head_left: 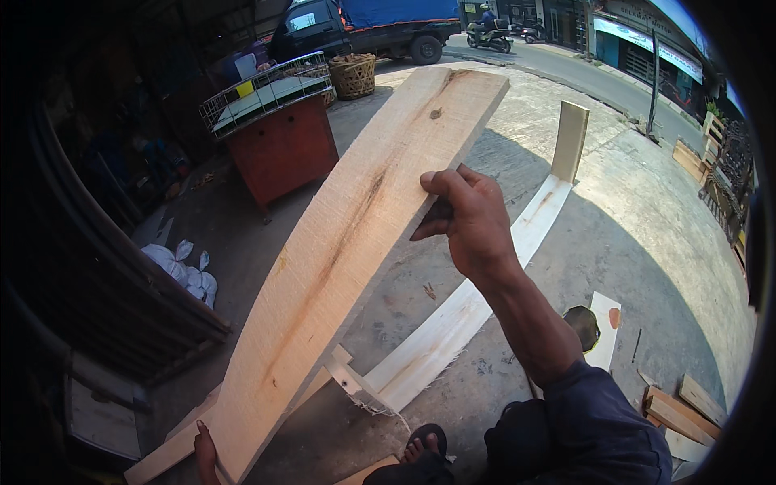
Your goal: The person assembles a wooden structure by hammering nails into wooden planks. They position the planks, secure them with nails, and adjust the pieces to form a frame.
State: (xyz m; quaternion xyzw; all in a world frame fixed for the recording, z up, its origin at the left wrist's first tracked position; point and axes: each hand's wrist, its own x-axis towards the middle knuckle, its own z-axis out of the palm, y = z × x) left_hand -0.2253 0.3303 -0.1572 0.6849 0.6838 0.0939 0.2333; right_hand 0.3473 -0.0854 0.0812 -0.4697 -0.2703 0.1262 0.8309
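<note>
A long, wide pale wooden board [323, 250] with a dark grain streak and small knots slants across the middle, its far end raised. My right hand [478, 222] is closed around its right edge, the thumb on the upper face and the fingers bent by the edge. Low on the left, my left hand [207, 449] grips the board's near end at its left edge; most of its fingers are hidden. Beneath the raised board, a long plank [440, 335] lies on the floor, with an upright end piece [570, 141] at its far end and a short wooden crosspiece [356, 384] at its near end.
A red cabinet with a wire rack [283, 153] stands ahead left beside a woven basket [353, 77]. White sacks [182, 267] sit at left. Wood offcuts [683, 412] and a dark round object [581, 326] lie at right. A truck [364, 32] and a motorbike rider [489, 32] are beyond.
</note>
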